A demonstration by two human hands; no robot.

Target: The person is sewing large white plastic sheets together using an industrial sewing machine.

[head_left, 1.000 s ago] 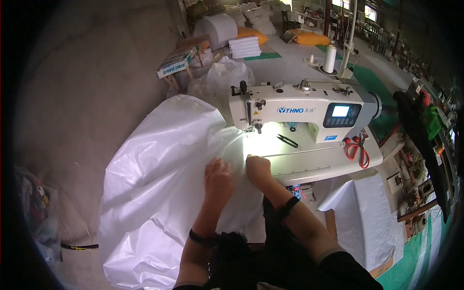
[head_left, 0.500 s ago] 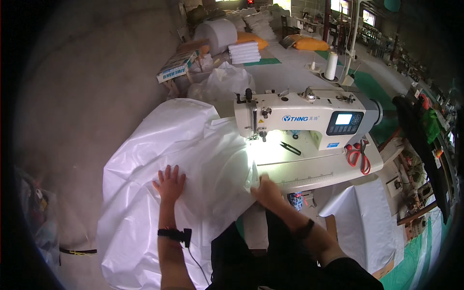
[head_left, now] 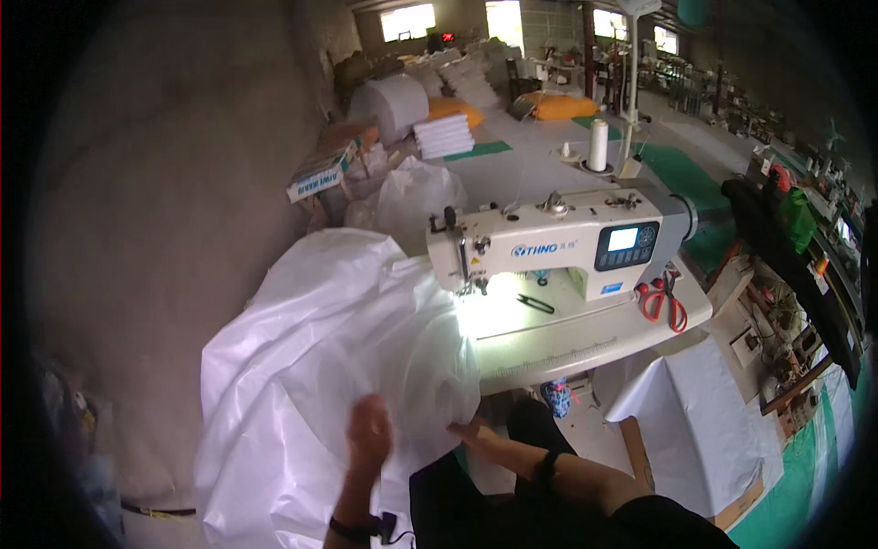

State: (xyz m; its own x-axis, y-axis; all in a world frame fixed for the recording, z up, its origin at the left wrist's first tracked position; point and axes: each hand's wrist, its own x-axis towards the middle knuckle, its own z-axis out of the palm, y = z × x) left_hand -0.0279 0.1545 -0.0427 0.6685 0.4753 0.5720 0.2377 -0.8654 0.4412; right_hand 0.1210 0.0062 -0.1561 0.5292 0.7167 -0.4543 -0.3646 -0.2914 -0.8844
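A large white plastic sheet (head_left: 302,366) lies in loose folds left of the sewing machine (head_left: 549,238). One edge of it runs up to the lit needle area. My right hand (head_left: 471,432) is at the sheet's near right edge, below the machine bed, with its fingers closed on the material. My left hand (head_left: 369,435) is over the middle of the sheet, smeared by motion, so its fingers do not read clearly. On the machine bed are black thread snips (head_left: 536,303) and red-handled scissors (head_left: 664,304).
A white thread cone (head_left: 598,146) stands behind the machine. White sheeting (head_left: 686,421) hangs over cardboard at the right. Farther back are a large white roll (head_left: 391,105), stacked white bundles (head_left: 444,137) and orange sacks (head_left: 560,106). A dark wall rises on the left.
My left hand has lifted from its spread, flat pose on the sheet and moved nearer to me. My right hand has shifted down and left with the sheet's edge. The view has tilted.
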